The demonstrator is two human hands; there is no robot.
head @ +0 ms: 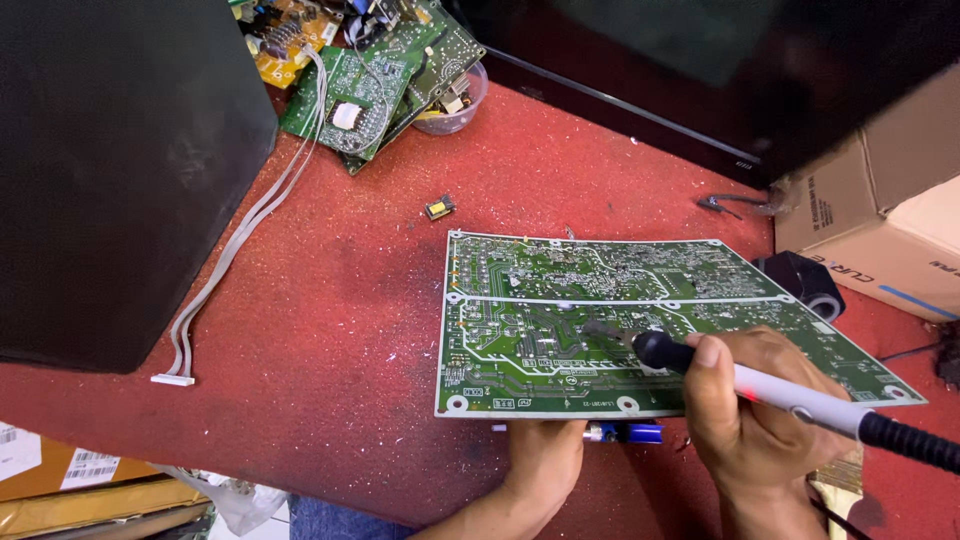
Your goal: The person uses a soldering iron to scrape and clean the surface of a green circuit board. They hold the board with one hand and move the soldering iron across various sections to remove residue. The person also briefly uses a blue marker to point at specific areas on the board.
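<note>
A large green circuit board (600, 290) lies solder side up on the red carpeted bench. My left hand (545, 455) grips its near edge from underneath, thumb side hidden below the board. My right hand (755, 400) holds a grey and black soldering iron (790, 392), its dark tip (610, 328) touching the board near the middle. A black cord runs off to the right from the iron's handle. A blue part (630, 432) peeks out beneath the board's near edge.
A black box (110, 170) stands at left with a grey ribbon cable (235, 240) trailing beside it. A pile of circuit boards (370, 80) sits at the back. Cardboard boxes (880, 210) stand at right, a small loose component (438, 208) lies behind the board, and a paintbrush (838, 490) lies near my right wrist.
</note>
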